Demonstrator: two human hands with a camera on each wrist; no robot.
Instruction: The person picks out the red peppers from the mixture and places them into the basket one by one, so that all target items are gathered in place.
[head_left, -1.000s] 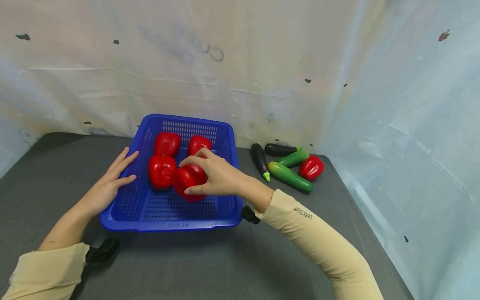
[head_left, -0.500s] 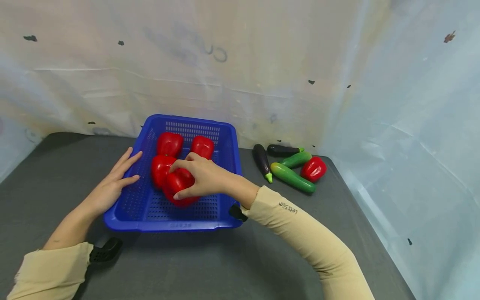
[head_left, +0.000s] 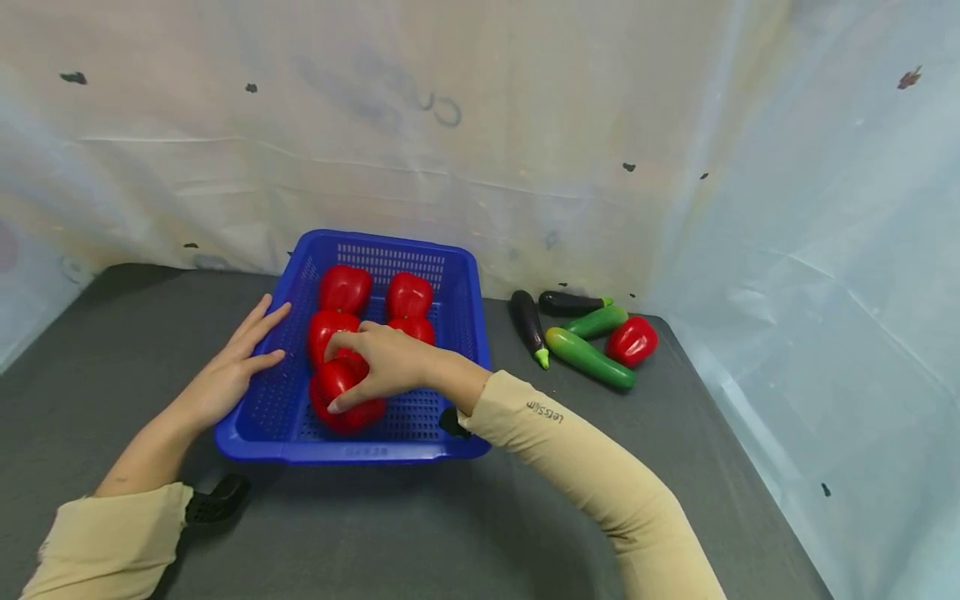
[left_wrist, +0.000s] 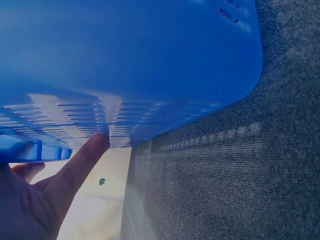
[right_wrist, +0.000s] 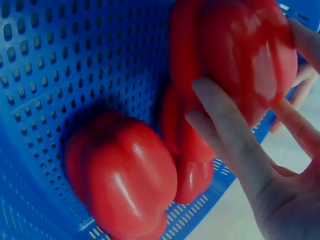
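A blue perforated basket [head_left: 352, 452] stands on the dark tabletop and holds several red bell peppers [head_left: 345, 289]. In its front left part my right hand [head_left: 386, 362] grips one bell pepper [head_left: 341, 400], thumb on the near side and fingers on the far side. The right wrist view shows this bell pepper [right_wrist: 240, 55] between thumb and fingers, with other peppers [right_wrist: 130, 180] nearby. Whether it touches the basket floor is hidden. My left hand [head_left: 232, 367] rests on the basket's left side with straight fingers; in the left wrist view a finger [left_wrist: 82, 165] lies against the slotted wall.
To the basket's right lie two eggplants [head_left: 528, 327], two green zucchini [head_left: 591, 357] and another red bell pepper [head_left: 632, 341]. Plastic sheeting [head_left: 480, 167] hangs behind the table [head_left: 420, 533] and along its right side.
My right hand has moved left and toward the front of the basket with the bell pepper, uncovering another pepper on the right. The left hand keeps its place on the basket.
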